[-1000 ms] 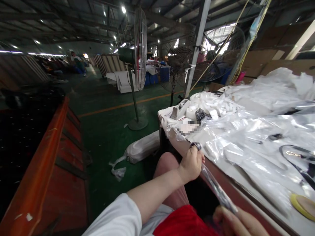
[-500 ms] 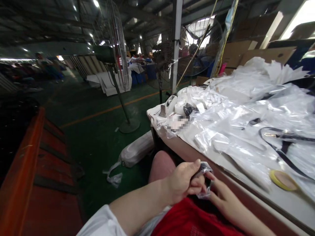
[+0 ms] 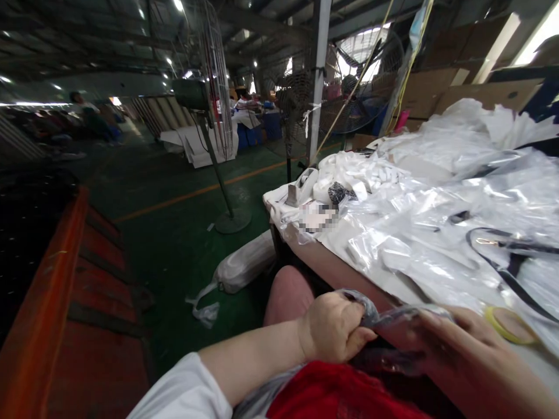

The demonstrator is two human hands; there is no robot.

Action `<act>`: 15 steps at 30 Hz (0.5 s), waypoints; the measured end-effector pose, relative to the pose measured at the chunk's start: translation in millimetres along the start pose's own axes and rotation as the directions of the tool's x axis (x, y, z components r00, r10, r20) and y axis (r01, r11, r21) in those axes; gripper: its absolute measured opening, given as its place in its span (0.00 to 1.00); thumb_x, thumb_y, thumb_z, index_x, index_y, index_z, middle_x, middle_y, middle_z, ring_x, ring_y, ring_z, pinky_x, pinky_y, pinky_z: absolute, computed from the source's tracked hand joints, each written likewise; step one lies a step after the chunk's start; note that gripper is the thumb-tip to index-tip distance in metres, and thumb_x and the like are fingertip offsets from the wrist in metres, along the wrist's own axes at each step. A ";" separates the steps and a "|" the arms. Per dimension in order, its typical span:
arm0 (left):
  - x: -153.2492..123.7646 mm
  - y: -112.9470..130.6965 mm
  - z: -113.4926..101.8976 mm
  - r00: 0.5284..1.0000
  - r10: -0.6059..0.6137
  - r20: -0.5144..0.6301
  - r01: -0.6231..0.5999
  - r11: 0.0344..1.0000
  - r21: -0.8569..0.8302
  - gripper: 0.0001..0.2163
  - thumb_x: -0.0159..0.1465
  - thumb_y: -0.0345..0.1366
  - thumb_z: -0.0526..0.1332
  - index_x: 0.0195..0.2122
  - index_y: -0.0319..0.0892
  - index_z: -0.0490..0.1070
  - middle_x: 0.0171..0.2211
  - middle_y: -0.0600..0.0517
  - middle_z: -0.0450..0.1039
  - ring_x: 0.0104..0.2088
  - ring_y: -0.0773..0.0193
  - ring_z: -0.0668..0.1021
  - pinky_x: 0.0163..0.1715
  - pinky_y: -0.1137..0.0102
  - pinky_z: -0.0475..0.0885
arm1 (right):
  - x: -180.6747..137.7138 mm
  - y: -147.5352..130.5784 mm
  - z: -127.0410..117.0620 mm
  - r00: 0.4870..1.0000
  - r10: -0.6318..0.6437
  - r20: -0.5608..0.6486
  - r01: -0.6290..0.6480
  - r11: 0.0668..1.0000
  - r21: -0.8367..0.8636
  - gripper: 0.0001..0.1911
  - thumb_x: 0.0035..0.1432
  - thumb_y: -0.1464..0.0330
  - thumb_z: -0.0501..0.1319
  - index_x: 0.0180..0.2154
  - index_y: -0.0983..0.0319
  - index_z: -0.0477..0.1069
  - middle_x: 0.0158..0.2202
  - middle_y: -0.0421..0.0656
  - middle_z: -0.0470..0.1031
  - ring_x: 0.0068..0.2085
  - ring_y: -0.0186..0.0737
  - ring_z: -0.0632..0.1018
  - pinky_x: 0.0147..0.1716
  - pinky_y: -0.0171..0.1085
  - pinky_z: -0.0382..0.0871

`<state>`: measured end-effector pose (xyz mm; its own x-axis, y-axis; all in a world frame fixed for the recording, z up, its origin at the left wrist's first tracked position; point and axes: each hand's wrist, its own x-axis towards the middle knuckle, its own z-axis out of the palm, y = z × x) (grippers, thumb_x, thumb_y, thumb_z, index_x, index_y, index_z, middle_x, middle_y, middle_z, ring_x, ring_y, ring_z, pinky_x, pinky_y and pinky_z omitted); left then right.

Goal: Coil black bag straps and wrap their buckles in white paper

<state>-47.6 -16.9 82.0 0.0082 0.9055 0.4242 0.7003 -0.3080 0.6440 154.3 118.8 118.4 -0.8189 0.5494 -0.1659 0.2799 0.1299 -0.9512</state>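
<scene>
Above my lap, my left hand is closed in a fist around one end of a thin, clear plastic piece, perhaps a bag. Its bunched end shows above the fist. My right hand is to the right, slightly blurred, with its fingers over the other end of the plastic. The plastic stretches between the two hands. Something dark and shiny lies beneath them, too dim to name. Below is red cloth on my lap.
A table on the right carries heaped clear plastic bags, a black strap with a gold clasp, and a yellow tape roll. An orange-red crate is at left. A wrapped bundle and fan stand occupy the floor.
My hands were close together on the bunched plastic. Now my right hand has moved away to the right, and the plastic is drawn out between them. My left fingers have curled tighter.
</scene>
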 end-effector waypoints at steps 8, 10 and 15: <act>14.2 30.7 -20.3 0.812 -0.343 0.473 0.504 0.003 -0.864 0.29 0.64 0.59 0.51 0.32 0.34 0.74 0.13 0.61 0.48 0.15 0.72 0.60 0.19 0.75 0.53 | 20.3 31.7 55.4 0.990 -0.111 0.086 0.118 0.989 -0.089 0.19 0.60 0.54 0.59 0.45 0.61 0.73 0.40 0.46 0.77 0.43 0.46 0.77 0.46 0.41 0.70; 20.9 30.9 -29.3 0.836 -0.393 0.383 0.395 -0.052 -0.917 0.28 0.64 0.57 0.53 0.34 0.32 0.75 0.15 0.61 0.51 0.16 0.74 0.61 0.23 0.75 0.59 | 22.0 49.5 77.7 0.992 -0.053 0.111 0.061 0.996 -0.068 0.22 0.63 0.51 0.54 0.37 0.63 0.74 0.30 0.43 0.75 0.32 0.41 0.75 0.36 0.38 0.71; 30.9 32.3 -51.4 0.869 -0.471 0.152 0.181 0.017 -0.983 0.24 0.67 0.52 0.54 0.39 0.32 0.76 0.18 0.61 0.55 0.15 0.77 0.59 0.38 0.71 0.68 | 29.0 79.5 88.1 0.973 0.033 0.227 -0.045 0.998 0.047 0.28 0.65 0.49 0.49 0.53 0.63 0.69 0.31 0.40 0.73 0.31 0.39 0.73 0.33 0.37 0.69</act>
<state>-61.4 -13.9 148.6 -0.2144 0.9762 -0.0311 -0.6885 -0.1285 0.7138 108.6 72.3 15.1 -0.9017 0.3514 -0.2518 0.2922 0.0661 -0.9541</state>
